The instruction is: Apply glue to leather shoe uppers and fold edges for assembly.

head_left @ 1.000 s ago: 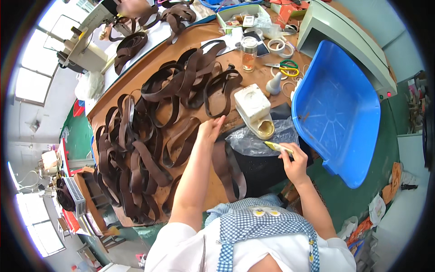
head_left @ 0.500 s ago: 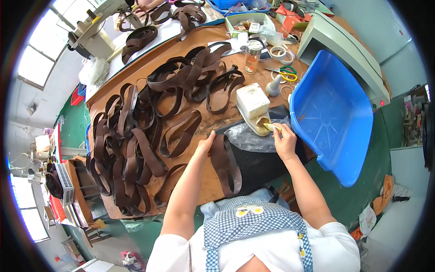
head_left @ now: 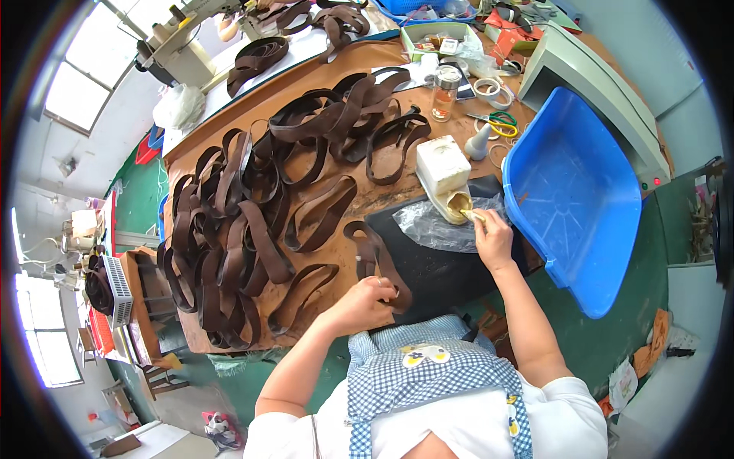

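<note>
My left hand point(head_left: 368, 304) is closed on the near end of a brown strap loop point(head_left: 372, 249), which stretches away from me along the left edge of a black mat point(head_left: 436, 271). My right hand point(head_left: 493, 236) pinches a small pale-yellow stick point(head_left: 472, 215). Its tip is at the mouth of a white plastic container point(head_left: 443, 172), whose opening is crusted with yellowish residue; whether the tip is inside I cannot tell. Crumpled clear plastic point(head_left: 432, 228) lies under the container. Many similar brown strap loops point(head_left: 252, 222) are heaped to the left.
A large blue plastic tub point(head_left: 577, 191) stands at the right. Behind the container are a grey cone-tipped bottle point(head_left: 479, 143), scissors point(head_left: 501, 124), tape rolls point(head_left: 489, 90) and a glass jar point(head_left: 445, 93). A light-green box point(head_left: 440, 40) holds small items at the back.
My left hand has moved from the strap loop's far part to its near end. My right hand stays at the container's mouth with the stick. The whole view has shifted slightly.
</note>
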A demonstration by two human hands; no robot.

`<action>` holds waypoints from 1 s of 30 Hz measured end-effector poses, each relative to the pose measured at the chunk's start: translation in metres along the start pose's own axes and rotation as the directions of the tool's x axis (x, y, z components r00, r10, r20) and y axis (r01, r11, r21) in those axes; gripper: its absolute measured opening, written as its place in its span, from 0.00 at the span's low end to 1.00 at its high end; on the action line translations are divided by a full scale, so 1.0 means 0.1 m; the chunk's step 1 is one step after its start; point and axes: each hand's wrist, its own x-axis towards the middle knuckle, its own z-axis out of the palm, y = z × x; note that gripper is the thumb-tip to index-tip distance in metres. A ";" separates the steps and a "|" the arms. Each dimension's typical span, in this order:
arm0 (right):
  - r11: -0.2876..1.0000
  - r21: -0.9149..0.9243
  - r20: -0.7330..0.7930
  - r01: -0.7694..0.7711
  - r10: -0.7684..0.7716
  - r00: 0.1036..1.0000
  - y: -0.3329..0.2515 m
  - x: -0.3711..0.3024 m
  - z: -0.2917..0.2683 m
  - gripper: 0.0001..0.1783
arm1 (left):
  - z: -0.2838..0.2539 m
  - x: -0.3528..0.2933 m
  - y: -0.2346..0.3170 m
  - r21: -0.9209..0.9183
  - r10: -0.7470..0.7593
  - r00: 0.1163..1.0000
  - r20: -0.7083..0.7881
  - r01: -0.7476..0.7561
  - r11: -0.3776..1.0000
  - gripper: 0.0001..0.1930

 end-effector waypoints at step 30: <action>0.603 0.745 0.225 -0.285 0.175 0.959 -1.24 0.11 -0.42 0.08 | 0.62 0.24 -0.10 -0.595 -0.351 0.678 -0.646 -0.158 0.788 0.26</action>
